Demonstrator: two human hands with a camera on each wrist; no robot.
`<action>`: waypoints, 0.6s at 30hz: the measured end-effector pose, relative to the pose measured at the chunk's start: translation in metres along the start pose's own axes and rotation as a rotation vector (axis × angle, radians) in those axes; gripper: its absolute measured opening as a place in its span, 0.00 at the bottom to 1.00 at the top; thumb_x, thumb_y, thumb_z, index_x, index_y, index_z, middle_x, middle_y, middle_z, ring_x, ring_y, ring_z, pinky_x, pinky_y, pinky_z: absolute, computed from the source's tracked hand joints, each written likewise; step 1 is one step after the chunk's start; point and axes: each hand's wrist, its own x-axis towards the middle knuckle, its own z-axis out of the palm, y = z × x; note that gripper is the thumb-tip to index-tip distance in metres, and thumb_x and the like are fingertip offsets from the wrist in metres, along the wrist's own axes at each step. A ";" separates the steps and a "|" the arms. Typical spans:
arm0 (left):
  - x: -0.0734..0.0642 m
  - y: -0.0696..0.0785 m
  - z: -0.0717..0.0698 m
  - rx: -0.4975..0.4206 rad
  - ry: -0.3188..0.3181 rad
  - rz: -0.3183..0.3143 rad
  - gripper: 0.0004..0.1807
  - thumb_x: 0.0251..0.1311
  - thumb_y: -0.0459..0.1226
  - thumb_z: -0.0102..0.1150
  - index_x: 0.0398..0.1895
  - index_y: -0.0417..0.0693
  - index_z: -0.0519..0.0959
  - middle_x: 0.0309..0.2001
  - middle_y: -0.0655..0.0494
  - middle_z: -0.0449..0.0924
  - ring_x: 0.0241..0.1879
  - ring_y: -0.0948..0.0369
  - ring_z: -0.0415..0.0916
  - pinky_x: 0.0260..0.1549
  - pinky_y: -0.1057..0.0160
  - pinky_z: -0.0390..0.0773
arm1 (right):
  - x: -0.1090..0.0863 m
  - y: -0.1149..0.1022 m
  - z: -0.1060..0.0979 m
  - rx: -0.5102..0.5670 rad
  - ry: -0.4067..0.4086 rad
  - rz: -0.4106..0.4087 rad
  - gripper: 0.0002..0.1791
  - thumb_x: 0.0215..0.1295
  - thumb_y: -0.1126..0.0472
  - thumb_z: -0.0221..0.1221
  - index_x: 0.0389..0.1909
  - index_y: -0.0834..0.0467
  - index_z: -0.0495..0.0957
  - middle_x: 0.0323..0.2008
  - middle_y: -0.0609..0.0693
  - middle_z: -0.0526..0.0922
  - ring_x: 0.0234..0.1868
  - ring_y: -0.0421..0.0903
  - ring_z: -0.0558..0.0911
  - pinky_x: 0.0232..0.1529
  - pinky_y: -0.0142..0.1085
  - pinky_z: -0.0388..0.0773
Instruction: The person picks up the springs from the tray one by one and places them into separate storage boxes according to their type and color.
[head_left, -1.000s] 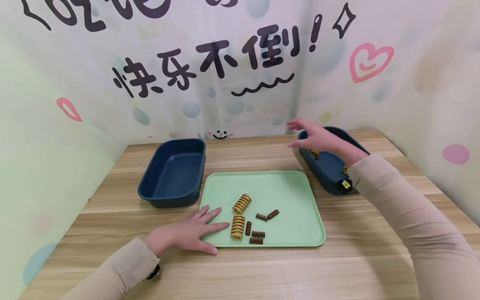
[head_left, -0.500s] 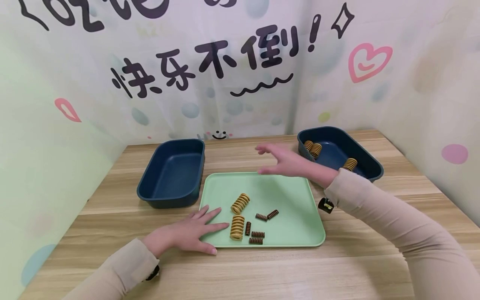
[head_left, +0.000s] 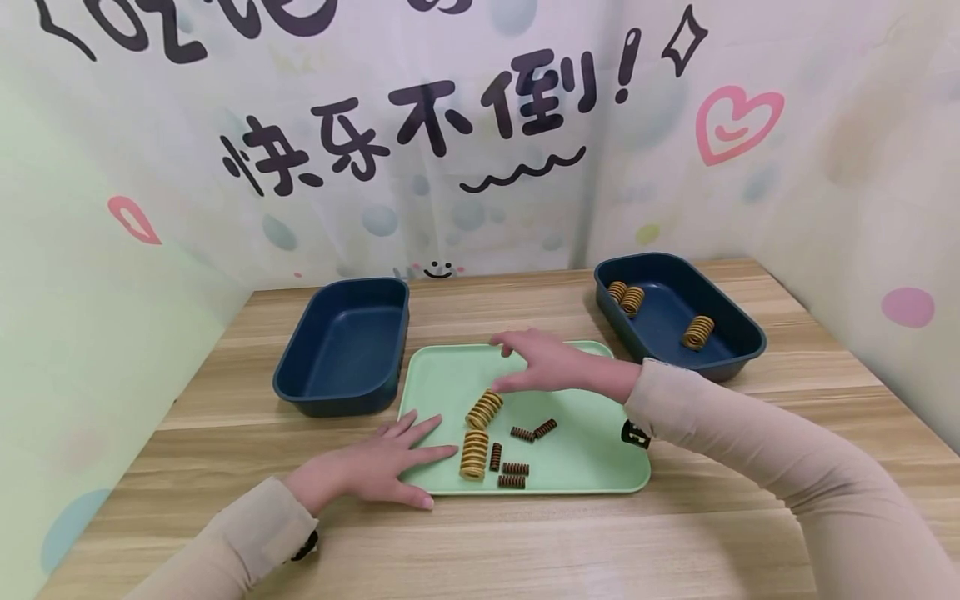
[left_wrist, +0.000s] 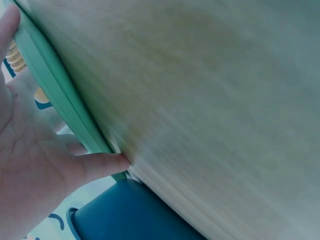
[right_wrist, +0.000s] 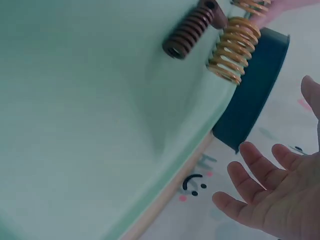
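Observation:
On a light green tray [head_left: 585, 467] lie two large yellow coil springs, the upper spring [head_left: 484, 409] tilted and the lower spring [head_left: 474, 454] beside the left fingertips. Several small dark brown springs [head_left: 516, 468] lie just right of them. My left hand [head_left: 382, 462] rests spread over the tray's near left corner, holding nothing. My right hand [head_left: 547, 362] hovers over the tray's far half, fingers apart and nothing in them, its thumb tip close to the upper yellow spring. In the right wrist view the right hand [right_wrist: 275, 190] shows its palm and parted fingers.
A dark blue bin [head_left: 345, 350] with nothing in it stands left of the tray. Another blue bin [head_left: 663, 312] at the right holds three yellow springs [head_left: 698, 332]. A printed cloth [head_left: 480, 208] hangs behind the wooden table [head_left: 555, 542].
My right hand has moved from above the right bin, leftward and down, to over the tray near the upper yellow spring. The left hand has stayed in place.

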 end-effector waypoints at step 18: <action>-0.001 0.000 0.000 0.006 0.001 0.006 0.38 0.55 0.63 0.48 0.69 0.66 0.57 0.73 0.49 0.38 0.68 0.38 0.34 0.59 0.35 0.47 | 0.005 -0.018 0.039 -0.260 -0.104 0.163 0.36 0.49 0.30 0.57 0.41 0.59 0.75 0.27 0.47 0.76 0.29 0.43 0.73 0.29 0.35 0.69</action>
